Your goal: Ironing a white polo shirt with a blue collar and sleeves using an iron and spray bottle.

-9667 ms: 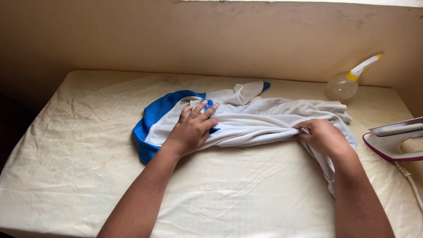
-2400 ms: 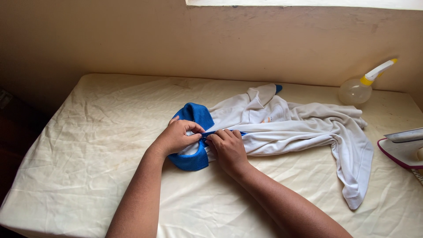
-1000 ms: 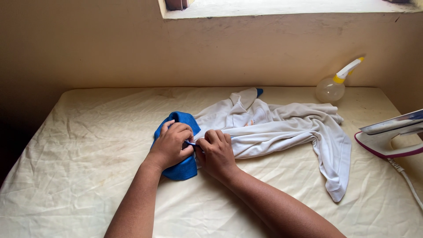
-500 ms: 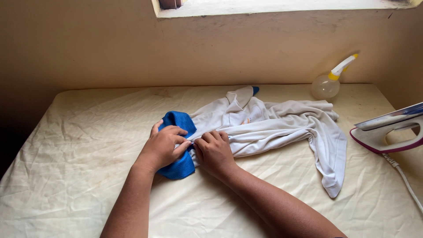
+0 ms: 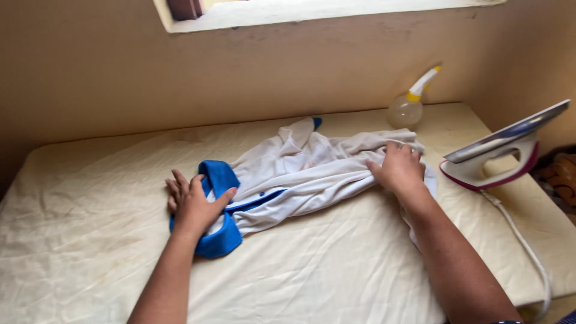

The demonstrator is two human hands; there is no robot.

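Observation:
A white garment (image 5: 312, 174) with a blue collar (image 5: 219, 180) lies crumpled across a cream-covered padded surface (image 5: 108, 252). My left hand (image 5: 195, 204) rests flat on the blue collar end, fingers spread, pressing it down. At the garment's far right end my right hand (image 5: 399, 168) lies over the bunched white cloth, fingers curled into it. The cloth stretches between the two hands.
A white and maroon clothes iron (image 5: 501, 153) stands on its heel at the right edge, its white cord (image 5: 522, 246) trailing toward the front. A clear spray bottle (image 5: 411, 102) with a yellow and white nozzle lies by the back wall. A window sill (image 5: 312, 12) runs above.
My right hand has left the collar and moved right to the garment's far end. The left hand now lies flat on the blue collar. The garment is drawn out longer.

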